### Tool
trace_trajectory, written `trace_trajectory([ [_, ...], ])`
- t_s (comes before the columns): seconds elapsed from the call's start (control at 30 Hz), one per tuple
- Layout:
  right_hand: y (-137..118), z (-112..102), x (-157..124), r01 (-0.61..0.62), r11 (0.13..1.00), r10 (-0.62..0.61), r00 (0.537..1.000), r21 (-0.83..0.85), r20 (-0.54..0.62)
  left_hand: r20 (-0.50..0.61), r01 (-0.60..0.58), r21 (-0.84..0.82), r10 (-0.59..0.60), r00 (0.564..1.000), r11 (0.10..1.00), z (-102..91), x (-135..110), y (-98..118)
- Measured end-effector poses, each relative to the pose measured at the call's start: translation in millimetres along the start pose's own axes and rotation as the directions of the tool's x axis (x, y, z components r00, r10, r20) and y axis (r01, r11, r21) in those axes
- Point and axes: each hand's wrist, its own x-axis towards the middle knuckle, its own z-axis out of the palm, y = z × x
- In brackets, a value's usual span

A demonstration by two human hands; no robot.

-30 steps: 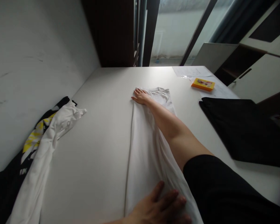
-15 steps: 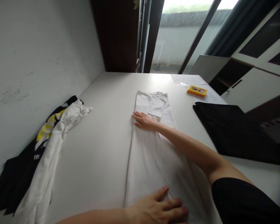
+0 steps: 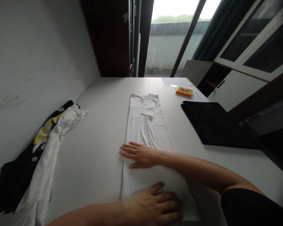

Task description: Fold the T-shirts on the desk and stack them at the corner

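A white garment (image 3: 147,125), folded into a long narrow strip, lies lengthwise on the white table (image 3: 101,106). My right hand (image 3: 138,155) rests flat on it with fingers stretched out, at the strip's left edge, about two thirds of the way toward me. My left hand (image 3: 155,204) lies palm down on the near end of the garment, fingers spread and pointing right. Neither hand grips anything.
A heap of white, black and yellow clothes (image 3: 41,150) lies along the wall at the left. A black cloth (image 3: 209,124) is spread at the right, with an orange box (image 3: 184,91) and papers (image 3: 175,82) beyond it. Glass doors stand behind the table.
My right hand has slid along the garment from its far collar end back toward me, staying flat. The left hand has stayed on the near end.
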Motion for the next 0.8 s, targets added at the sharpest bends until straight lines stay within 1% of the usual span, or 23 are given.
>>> trace_trajectory([
  [0.03, 4.0, -0.4, 0.0, -0.063, 0.998, 0.062, 0.998, -0.020, -0.024, -0.021, -0.058, -0.020, 0.057, 0.998, 0.998, -2.2, 0.9, 0.7],
  [0.07, 5.9, -0.1, -0.7, -0.104, 0.994, 0.103, 0.994, -0.031, -0.042, -0.070, -0.116, -0.055, 0.112, 0.991, 0.992, -6.5, 1.1, -0.1],
  [0.1, 5.2, 0.9, -2.1, -0.111, 0.993, 0.109, 0.993, -0.034, -0.050, -0.149, -0.156, -0.102, 0.140, 0.979, 0.982, -13.2, 0.1, -2.8],
  [0.13, 2.0, 2.7, -4.3, -0.083, 0.996, 0.082, 0.996, -0.026, -0.045, -0.245, -0.159, -0.160, 0.117, 0.963, 0.974, -22.1, -2.3, -8.0],
  [0.17, -3.4, 5.3, -7.0, -0.046, 0.999, 0.046, 0.998, -0.011, -0.043, -0.342, -0.114, -0.227, 0.030, 0.939, 0.967, -32.3, -6.4, -15.9],
  [0.2, -10.4, 8.3, -10.1, -0.010, 1.000, 0.010, 0.999, 0.008, -0.048, -0.428, -0.023, -0.299, -0.112, 0.897, 0.954, -42.9, -12.1, -26.5],
  [0.23, -18.4, 11.3, -13.4, 0.019, 1.000, -0.017, 0.998, 0.022, -0.059, -0.468, 0.104, -0.374, -0.284, 0.837, 0.922, -52.7, -19.4, -39.6],
  [0.27, -27.0, 14.2, -16.7, 0.036, 0.999, -0.034, 0.997, 0.028, -0.072, -0.489, 0.234, -0.429, -0.443, 0.751, 0.872, -60.4, -28.0, -54.4],
  [0.3, -35.9, 16.7, -19.9, 0.050, 0.998, -0.047, 0.995, 0.026, -0.083, -0.500, 0.342, -0.466, -0.562, 0.659, 0.816, -65.1, -37.3, -70.2],
  [0.33, -45.1, 18.9, -23.2, 0.062, 0.998, -0.060, 0.994, 0.017, -0.090, -0.502, 0.431, -0.499, -0.657, 0.563, 0.751, -66.1, -47.0, -86.0],
  [0.37, -54.6, 20.8, -26.6, 0.079, 0.997, -0.078, 0.993, 0.006, -0.090, -0.478, 0.496, -0.509, -0.710, 0.517, 0.703, -63.5, -56.4, -100.8],
  [0.4, -64.4, 22.8, -30.1, 0.104, 0.995, -0.104, 0.991, -0.003, -0.085, -0.449, 0.543, -0.506, -0.742, 0.498, 0.671, -57.8, -65.2, -113.8],
  [0.43, -74.4, 24.8, -33.7, 0.126, 0.992, -0.126, 0.989, -0.006, -0.082, -0.412, 0.576, -0.494, -0.759, 0.504, 0.651, -49.9, -72.8, -124.4],
  [0.47, -84.3, 26.9, -37.3, 0.153, 0.988, -0.153, 0.985, -0.002, -0.083, -0.369, 0.600, -0.478, -0.767, 0.526, 0.642, -40.6, -79.2, -132.1],
  [0.53, -100.3, 30.0, -43.8, 0.222, 0.975, -0.219, 0.972, 0.026, -0.082, -0.284, 0.635, -0.427, -0.762, 0.581, 0.644, -22.4, -87.5, -139.7],
  [0.6, -104.3, 28.5, -48.2, 0.281, 0.957, -0.275, 0.958, 0.075, -0.082, -0.197, 0.682, -0.341, -0.759, 0.621, 0.647, -9.1, -90.8, -139.4],
  [0.63, -99.2, 24.9, -49.4, 0.281, 0.955, -0.273, 0.957, 0.095, -0.095, -0.151, 0.710, -0.284, -0.761, 0.631, 0.645, -4.8, -91.2, -137.7],
  [0.67, -88.9, 19.4, -50.0, 0.251, 0.962, -0.239, 0.964, 0.105, -0.115, -0.101, 0.734, -0.221, -0.764, 0.637, 0.642, -2.1, -91.2, -135.6],
  [0.7, -73.7, 12.4, -50.3, 0.184, 0.978, -0.167, 0.973, 0.099, -0.157, -0.052, 0.752, -0.159, -0.766, 0.640, 0.639, -0.4, -91.0, -133.5],
  [0.73, -54.4, 4.6, -50.7, 0.065, 0.995, -0.048, 0.979, 0.081, -0.197, -0.009, 0.762, -0.104, -0.767, 0.642, 0.639, 0.5, -90.9, -131.7],
  [0.77, -32.5, -3.2, -51.5, -0.082, 0.995, 0.092, 0.964, 0.051, -0.248, 0.026, 0.766, -0.059, -0.766, 0.642, 0.640, 1.0, -91.1, -130.1],
  [0.8, -9.8, -10.4, -53.1, -0.228, 0.974, 0.221, 0.934, 0.006, -0.281, 0.053, 0.765, -0.024, -0.764, 0.643, 0.643, 1.3, -91.4, -128.9],
])
